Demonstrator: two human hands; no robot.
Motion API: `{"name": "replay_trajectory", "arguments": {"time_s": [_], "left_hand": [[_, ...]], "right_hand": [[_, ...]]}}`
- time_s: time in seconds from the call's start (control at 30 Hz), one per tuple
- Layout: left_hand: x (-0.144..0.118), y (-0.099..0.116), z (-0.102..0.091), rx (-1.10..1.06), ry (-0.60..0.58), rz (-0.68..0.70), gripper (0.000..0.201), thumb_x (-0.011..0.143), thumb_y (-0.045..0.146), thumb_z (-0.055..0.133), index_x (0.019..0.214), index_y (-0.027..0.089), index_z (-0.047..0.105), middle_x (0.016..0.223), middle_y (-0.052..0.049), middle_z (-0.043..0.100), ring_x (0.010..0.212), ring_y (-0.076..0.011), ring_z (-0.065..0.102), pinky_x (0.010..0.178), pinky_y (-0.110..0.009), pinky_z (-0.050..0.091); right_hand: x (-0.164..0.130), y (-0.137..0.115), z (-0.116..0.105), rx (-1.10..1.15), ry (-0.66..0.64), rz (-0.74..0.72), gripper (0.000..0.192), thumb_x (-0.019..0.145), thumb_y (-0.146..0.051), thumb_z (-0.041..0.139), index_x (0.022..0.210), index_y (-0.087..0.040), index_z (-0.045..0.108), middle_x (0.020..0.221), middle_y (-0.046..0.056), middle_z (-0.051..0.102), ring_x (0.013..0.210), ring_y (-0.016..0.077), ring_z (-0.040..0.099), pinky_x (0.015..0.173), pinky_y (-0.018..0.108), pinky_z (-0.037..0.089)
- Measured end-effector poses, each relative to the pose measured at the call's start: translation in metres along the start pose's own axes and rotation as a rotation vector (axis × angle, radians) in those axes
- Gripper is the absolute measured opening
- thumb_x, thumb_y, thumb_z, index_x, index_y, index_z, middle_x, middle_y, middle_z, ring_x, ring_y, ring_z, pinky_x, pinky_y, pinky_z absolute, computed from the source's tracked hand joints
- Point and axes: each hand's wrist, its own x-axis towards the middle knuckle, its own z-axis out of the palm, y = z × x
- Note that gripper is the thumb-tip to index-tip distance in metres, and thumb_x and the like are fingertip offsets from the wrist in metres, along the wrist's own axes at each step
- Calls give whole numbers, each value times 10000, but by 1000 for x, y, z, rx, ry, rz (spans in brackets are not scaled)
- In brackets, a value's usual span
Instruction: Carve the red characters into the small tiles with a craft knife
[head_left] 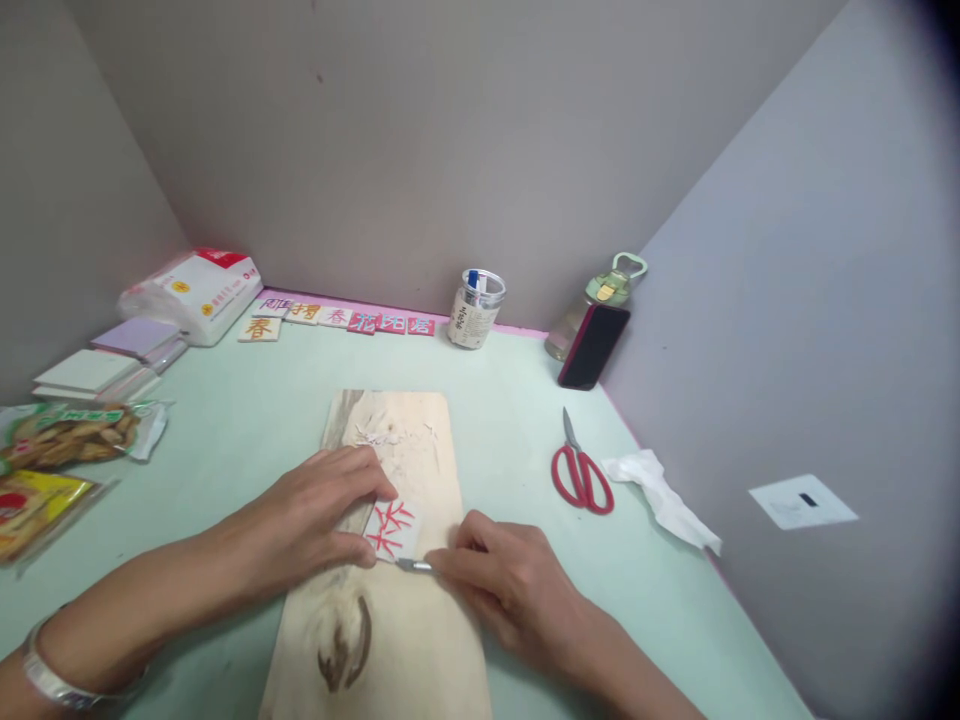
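Observation:
On a pale wooden board [405, 640] lies a small white square tile [393, 530] bearing a red written character. My left hand [322, 505] grips the tile's left side, thumb at the near corner and fingers at the far one. A craft knife [415, 566] with a metal tip is pinched in my right hand [510, 575]; its blade meets or nearly meets the tile's near edge. Most of the knife's handle is hidden by my fingers. Thin shavings [390, 436] are scattered over the far part of the board.
Red-handled scissors [582, 478] and a crumpled tissue [660, 497] lie at right. Behind stand a phone [595, 347], a bottle [609, 289] and a tin [471, 325]. Several lettered tiles [377, 323] line the back; tissue packs [199, 295] and snack bags [75, 435] sit left.

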Motion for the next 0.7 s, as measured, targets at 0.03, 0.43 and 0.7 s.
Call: {"name": "replay_trajectory", "arguments": {"time_s": [0.03, 0.43, 0.7], "left_hand": [[0, -1, 0, -5, 1, -2, 329, 810, 197, 759, 1090, 274, 604, 1049, 33, 566, 1037, -187, 530, 897, -275, 395], [1, -6, 0, -47, 5, 72, 347, 835, 193, 757, 1131, 287, 601, 1062, 35, 577, 1052, -178, 523, 923, -269, 385], [2, -11, 0, -29, -13, 121, 364, 836, 253, 787, 1137, 286, 584, 1047, 41, 568, 1054, -175, 511, 919, -261, 372]], "right_hand": [[-1, 0, 0, -14, -2, -3, 251, 1035, -202, 433, 1076, -215, 681, 879, 25, 593, 673, 129, 549, 609, 248, 367], [-6, -1, 5, -141, 43, -55, 241, 1007, -149, 453, 1151, -215, 635, 894, 27, 628, 626, 144, 503, 580, 283, 314], [-5, -6, 6, -265, 101, -95, 219, 1008, -117, 456, 1105, -188, 639, 813, 11, 601, 579, 146, 426, 562, 292, 269]]}}
